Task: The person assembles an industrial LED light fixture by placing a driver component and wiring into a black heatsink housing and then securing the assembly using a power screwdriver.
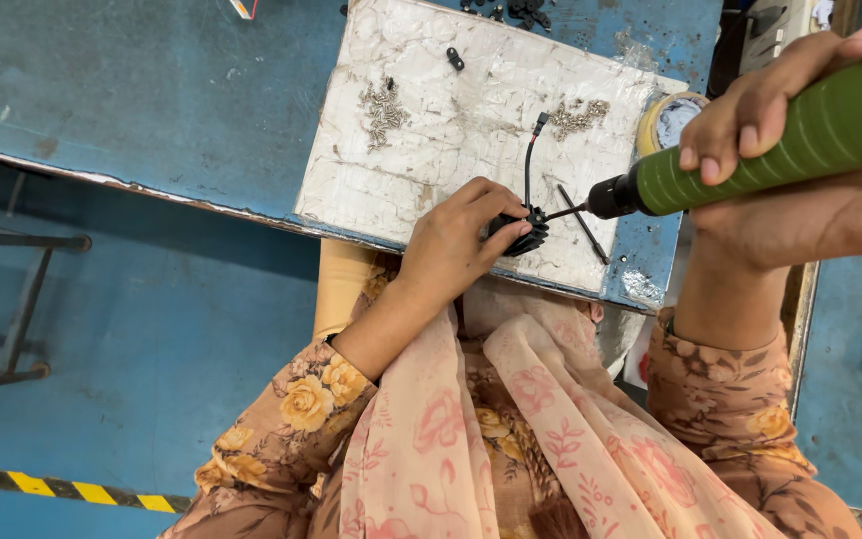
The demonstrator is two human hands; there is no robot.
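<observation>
Fingers of the right hand (790, 120) grip the green screwdriver (750, 150), tip pointing left at the black part (523, 232) pinned under left-hand fingers (499, 208)

A single head-worn camera looks steeply down from close above the person's own arms onto a white work board (451, 130) on a blue bench (152, 90).
</observation>
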